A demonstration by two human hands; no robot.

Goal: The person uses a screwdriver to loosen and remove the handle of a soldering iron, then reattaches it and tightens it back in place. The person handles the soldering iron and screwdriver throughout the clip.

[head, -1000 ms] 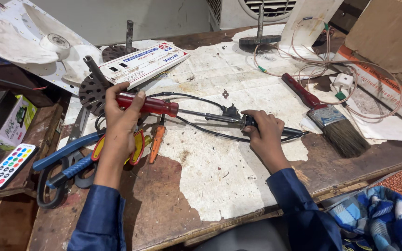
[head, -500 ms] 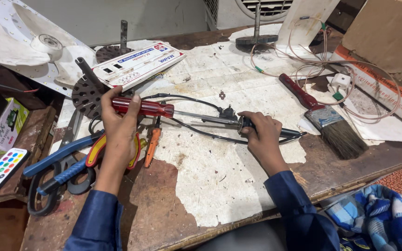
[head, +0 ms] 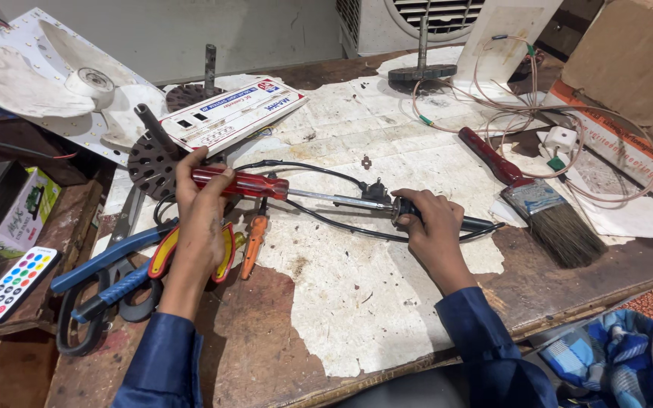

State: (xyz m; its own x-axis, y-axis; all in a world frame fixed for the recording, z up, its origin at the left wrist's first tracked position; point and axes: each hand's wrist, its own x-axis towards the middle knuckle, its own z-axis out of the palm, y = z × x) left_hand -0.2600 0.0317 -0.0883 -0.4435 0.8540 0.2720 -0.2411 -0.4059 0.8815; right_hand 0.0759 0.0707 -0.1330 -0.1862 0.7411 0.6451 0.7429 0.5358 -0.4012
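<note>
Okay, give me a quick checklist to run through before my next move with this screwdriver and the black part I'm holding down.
1. Left hand grips the red screwdriver handle: ok.
2. Right hand pins the black part to the table: ok.
3. Screwdriver tip seated in the part: cannot tell, fingers hide it.
4. Black cable clear of the shaft: not ok, it loops right beside it.
5. Paintbrush clear of the right hand: ok.
6. Pliers lie under the left wrist: not ok.

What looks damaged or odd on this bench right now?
The workbench top is damaged: its pale covering is torn away in ragged patches, baring brown wood near the front edge. Thin wire also lies in loose tangled loops by the paintbrush.
</note>
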